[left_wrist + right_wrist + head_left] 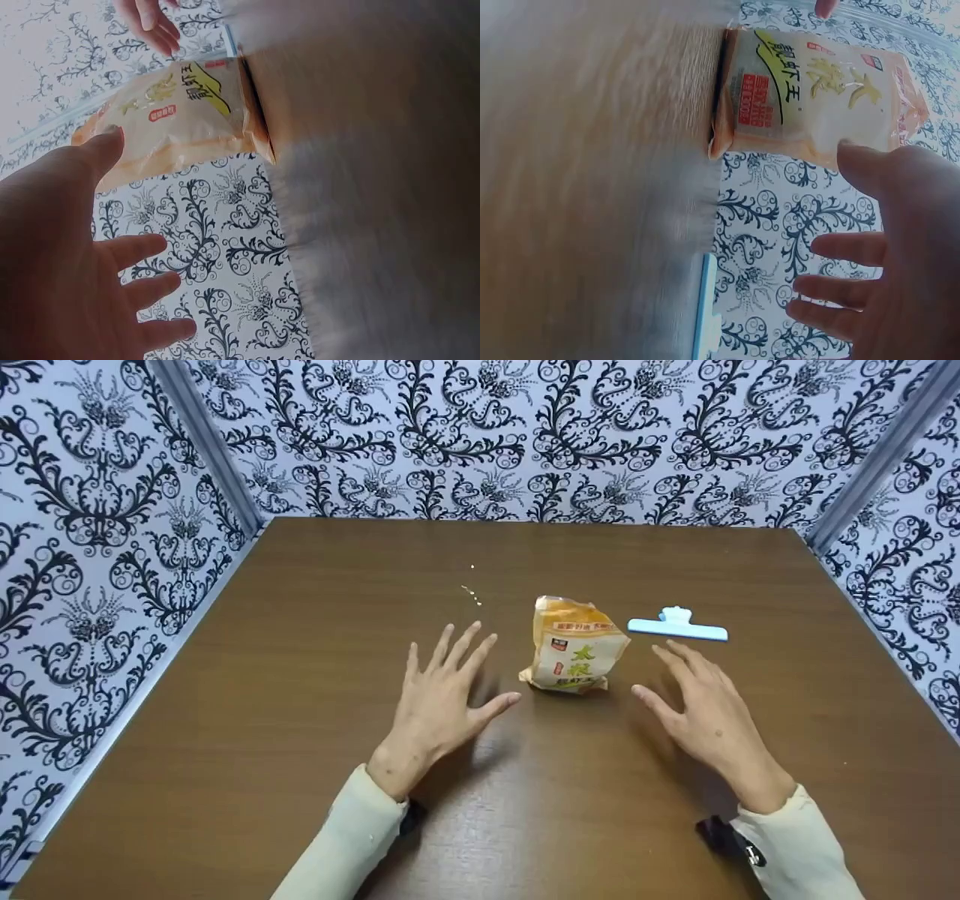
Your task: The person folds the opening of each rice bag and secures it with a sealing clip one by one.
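An orange and cream plastic food bag (576,649) with printed characters stands upright on the brown table, its top edge slanting down to the right. To its left is my left hand (442,697), fingers spread and thumb toward the bag, apart from it. My right hand (701,716) hovers on the other side, fingers extended, also holding nothing. A light blue sealing clip (677,624) lies just beyond the right fingertips. In the left wrist view the bag (172,112) appears past my thumb; the right wrist view shows the bag (810,97) and part of the clip (703,307).
Small pale crumbs (472,595) lie on the brown table (300,660) behind my left hand. Patterned black and white panels (480,442) rise at the back and both sides, with grey posts (206,442) at the corners.
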Available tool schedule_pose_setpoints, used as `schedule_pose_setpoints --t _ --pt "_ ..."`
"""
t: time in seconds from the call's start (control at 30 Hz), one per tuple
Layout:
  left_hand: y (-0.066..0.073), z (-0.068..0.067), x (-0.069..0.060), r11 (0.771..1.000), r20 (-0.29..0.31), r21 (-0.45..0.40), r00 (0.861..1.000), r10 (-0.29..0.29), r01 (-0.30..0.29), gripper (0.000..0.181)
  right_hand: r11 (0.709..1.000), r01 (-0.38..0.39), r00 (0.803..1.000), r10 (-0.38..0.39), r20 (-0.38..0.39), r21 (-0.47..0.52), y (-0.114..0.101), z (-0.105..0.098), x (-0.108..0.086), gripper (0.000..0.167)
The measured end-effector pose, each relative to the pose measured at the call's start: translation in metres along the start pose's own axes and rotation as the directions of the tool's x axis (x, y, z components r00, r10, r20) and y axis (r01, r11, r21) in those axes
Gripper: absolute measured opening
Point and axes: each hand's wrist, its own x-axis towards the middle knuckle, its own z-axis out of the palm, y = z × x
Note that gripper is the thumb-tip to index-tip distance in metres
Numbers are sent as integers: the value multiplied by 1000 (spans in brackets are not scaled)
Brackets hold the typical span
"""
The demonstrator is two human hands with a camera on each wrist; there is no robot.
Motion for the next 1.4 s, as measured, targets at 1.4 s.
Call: schedule_pose_setpoints --t 1.4 --pt "27 9 19 908 -109 -418 993 -39 -10 52 949 85 988 -41 -146 305 -20 16 19 49"
